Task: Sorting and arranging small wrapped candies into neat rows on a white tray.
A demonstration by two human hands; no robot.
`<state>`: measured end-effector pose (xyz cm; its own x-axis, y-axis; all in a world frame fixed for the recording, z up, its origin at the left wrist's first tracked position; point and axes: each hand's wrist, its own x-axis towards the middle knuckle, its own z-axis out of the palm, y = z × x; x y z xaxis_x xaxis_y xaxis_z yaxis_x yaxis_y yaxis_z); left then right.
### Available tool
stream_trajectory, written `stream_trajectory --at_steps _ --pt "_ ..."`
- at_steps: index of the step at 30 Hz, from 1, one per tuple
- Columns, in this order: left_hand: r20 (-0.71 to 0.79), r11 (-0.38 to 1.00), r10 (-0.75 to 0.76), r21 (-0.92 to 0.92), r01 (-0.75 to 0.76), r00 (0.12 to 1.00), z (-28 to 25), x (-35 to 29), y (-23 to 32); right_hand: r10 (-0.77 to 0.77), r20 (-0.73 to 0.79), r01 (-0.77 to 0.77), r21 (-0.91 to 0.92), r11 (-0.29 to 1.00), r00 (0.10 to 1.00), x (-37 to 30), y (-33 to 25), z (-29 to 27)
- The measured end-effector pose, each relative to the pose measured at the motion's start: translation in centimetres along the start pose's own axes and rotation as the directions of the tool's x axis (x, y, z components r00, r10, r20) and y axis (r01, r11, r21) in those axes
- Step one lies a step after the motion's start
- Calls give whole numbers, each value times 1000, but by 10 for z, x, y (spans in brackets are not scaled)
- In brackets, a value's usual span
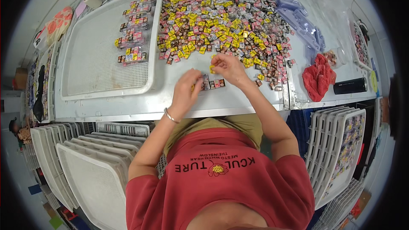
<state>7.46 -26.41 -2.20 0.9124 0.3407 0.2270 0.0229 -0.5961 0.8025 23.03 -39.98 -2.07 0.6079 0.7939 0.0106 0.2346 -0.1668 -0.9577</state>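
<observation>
Right hand (228, 68) on yellow block (211, 69) (black lettering (190, 168) on red shirt (255, 196))

A small yellow block (211, 68) with dark printed markings is pinched at the fingertips of the right hand (230, 69), just above the row of blocks (216, 84). The row is formed of small cube-like pieces in dark brown, pink and pale tones, set closely side by side. It is laid roughly straight across the tabletop (226, 100), near the front edge. Its left end is partly covered by the left hand (187, 87), beneath which a further yellow patch is seen, its outline hidden
</observation>
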Motion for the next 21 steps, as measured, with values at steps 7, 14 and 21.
stream_trajectory --at_steps 7,14,21 --pt "191 872 182 422 -248 965 12 -48 -5 -162 -78 135 -274 952 984 -21 19 27" --pt "254 930 114 313 -193 960 0 -41 -14 -398 81 350 -656 669 914 -24 24 10" --pt "301 899 210 314 -304 930 -9 1 0 -145 -121 106 -287 952 982 -39 11 -19"
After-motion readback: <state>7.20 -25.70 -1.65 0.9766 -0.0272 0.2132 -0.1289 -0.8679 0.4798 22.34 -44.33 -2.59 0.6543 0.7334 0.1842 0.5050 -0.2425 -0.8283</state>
